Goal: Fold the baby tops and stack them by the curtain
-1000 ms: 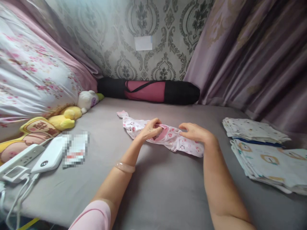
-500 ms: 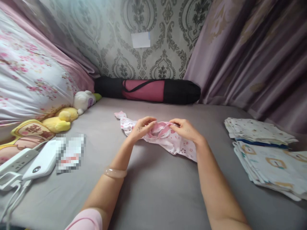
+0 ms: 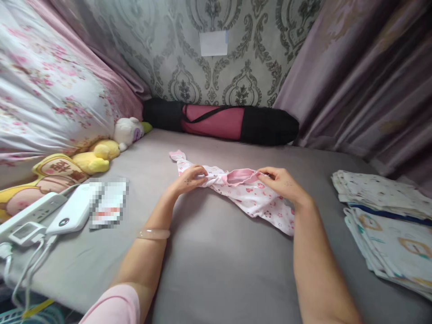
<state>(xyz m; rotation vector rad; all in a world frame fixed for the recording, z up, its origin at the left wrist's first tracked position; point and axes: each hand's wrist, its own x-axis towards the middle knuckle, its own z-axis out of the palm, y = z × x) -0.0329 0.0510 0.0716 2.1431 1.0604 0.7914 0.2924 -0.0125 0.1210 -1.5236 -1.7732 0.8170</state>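
A small white baby garment (image 3: 251, 198) with a pink print and a pink collar lies crumpled on the grey bed sheet (image 3: 216, 270). My left hand (image 3: 188, 179) pinches its cloth left of the collar, fingers closed. My right hand (image 3: 282, 183) grips the collar's right end. The two hands hold the collar stretched between them. One sleeve trails away toward the far left. A pale bangle sits on my left wrist.
Two stacks of folded printed cloths (image 3: 388, 220) lie at the right. A power strip, a white power bank (image 3: 67, 216) and cables sit at the left, beside plush toys (image 3: 97, 155) and a floral pillow. A black and pink rolled bag (image 3: 222, 121) lies against the wall.
My hands have drawn apart, pulling the pink collar out flat between them. The garment has shifted slightly toward the right.
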